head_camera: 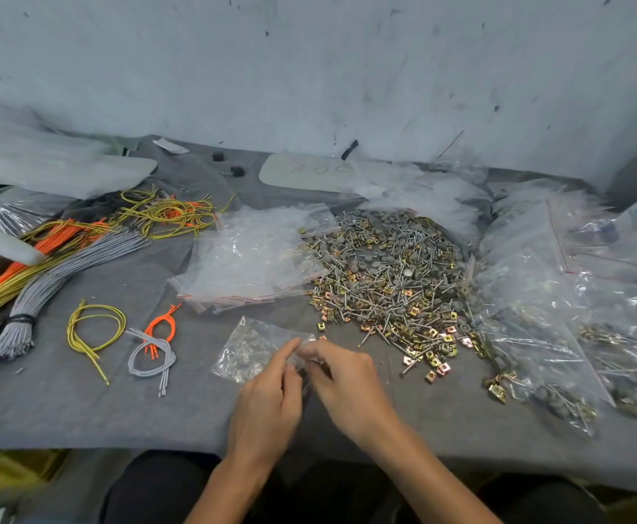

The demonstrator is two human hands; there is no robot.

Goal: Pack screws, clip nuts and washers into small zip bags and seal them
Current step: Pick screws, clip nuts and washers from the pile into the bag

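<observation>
Near edge, centre: left hand point(267, 402) and right hand point(343, 376) meet over the grey tabletop point(82, 410). Both grips are clamped on the right edge of a small zip bag point(248, 346), fingertips pinching it and touching each other. The bag lies flat on the tabletop just left of the hands, with small metal parts inside; can't tell whether it is sealed.

Left of the bag: a yellow wire loop point(93, 330) and a knot of grey and orange wires point(154, 346).

Right of the hands: loose clip nuts point(432, 372), and filled bags point(543, 334) piled along the right side.

Farther: a big hardware pile point(396, 274) of screws, clip nuts and washers, centre-right. An empty bag stack point(248, 255) is just left of it, touching. A grey wire bundle point(63, 274) sits far left, with tangled yellow and orange wires point(165, 213) beyond it.
</observation>
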